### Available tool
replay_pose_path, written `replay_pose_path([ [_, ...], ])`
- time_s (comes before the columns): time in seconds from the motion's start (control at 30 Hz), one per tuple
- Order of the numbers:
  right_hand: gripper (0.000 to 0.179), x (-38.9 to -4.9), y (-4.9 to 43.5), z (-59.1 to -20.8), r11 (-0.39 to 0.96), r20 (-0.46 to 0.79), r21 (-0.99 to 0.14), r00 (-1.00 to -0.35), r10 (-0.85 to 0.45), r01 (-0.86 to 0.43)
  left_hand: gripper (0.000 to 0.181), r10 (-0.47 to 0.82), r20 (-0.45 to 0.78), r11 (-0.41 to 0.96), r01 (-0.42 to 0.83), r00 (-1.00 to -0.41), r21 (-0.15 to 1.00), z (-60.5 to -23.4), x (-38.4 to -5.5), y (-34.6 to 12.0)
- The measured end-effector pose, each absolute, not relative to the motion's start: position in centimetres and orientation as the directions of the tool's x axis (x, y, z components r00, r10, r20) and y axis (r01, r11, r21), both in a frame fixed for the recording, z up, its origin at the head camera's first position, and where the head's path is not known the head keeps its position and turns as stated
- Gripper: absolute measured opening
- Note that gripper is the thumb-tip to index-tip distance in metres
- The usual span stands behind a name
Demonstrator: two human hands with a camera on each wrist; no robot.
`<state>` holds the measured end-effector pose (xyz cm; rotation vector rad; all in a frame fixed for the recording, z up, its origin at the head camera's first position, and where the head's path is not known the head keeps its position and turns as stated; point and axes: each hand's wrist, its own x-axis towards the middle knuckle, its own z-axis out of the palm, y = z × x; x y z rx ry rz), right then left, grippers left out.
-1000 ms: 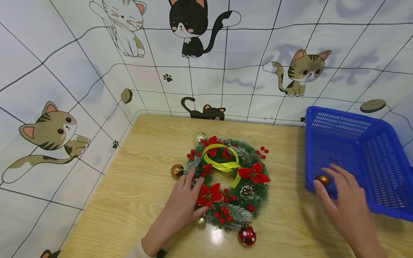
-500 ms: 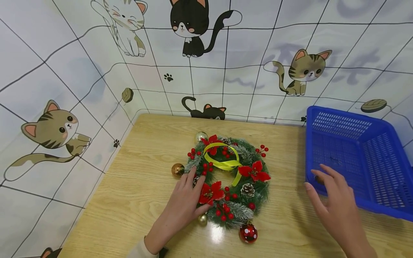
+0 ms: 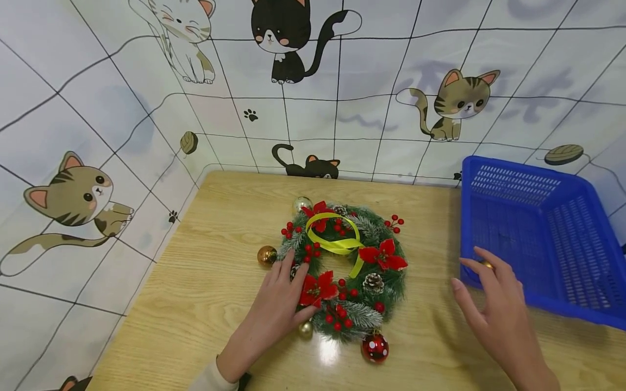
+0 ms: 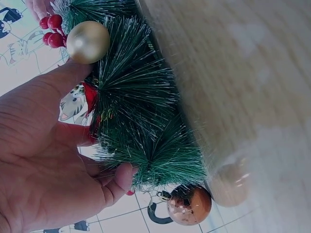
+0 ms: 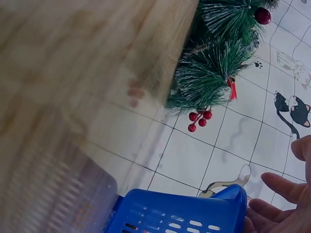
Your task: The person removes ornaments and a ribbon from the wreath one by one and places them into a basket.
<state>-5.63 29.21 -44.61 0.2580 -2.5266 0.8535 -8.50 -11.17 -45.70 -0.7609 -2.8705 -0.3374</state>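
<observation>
A green wreath (image 3: 364,314) with red poinsettias, berries and pine cones lies on the wooden table. Its yellow ribbon (image 3: 335,247) loops over the top. My left hand (image 3: 274,304) rests on the wreath's left side, fingers spread over the greenery; in the left wrist view its thumb is near a matte gold ball (image 4: 88,42). A shiny copper ball (image 3: 267,256) sits at the left edge, and a red dotted ball (image 3: 375,347) at the front. My right hand (image 3: 499,320) hovers at the blue basket's near left corner, its fingers apart. Behind them a bronze ball (image 3: 486,264) is mostly hidden.
The blue plastic basket (image 3: 513,228) stands at the right side of the table (image 3: 215,228). A pale clear ball (image 3: 302,204) lies at the wreath's far edge. Behind the table hangs a cat-patterned wall covering (image 3: 371,70).
My right hand has moved left across the basket's corner, while the bronze ball has stayed about where it was and is now mostly covered by the fingers. My left hand has stayed on the wreath.
</observation>
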Motion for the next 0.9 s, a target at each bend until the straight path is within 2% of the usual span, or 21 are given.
replay_pose_path([
  [0.3, 0.055, -5.4, 28.4, -44.9, 0.792, 0.455, -0.528, -0.889, -0.039, -0.305, 0.09, 0.471, 0.215, 0.841, 0.509, -0.856, 0.184, -45.7, -8.9, -10.9],
  [0.57, 0.053, -5.4, 27.6, -44.6, 0.81, 0.476, -0.477, -0.875, -0.089, -0.341, 0.088, 0.432, 0.18, 0.856, 0.465, -0.884, 0.227, -45.6, -8.6, -10.4],
  [0.9, 0.055, -4.8, 26.8, -44.8, 0.796, 0.419, -0.515, -0.903, -0.09, -0.318, 0.085, 0.392, 0.204, 0.868, 0.435, -0.897, 0.242, -45.9, -8.8, -9.8],
])
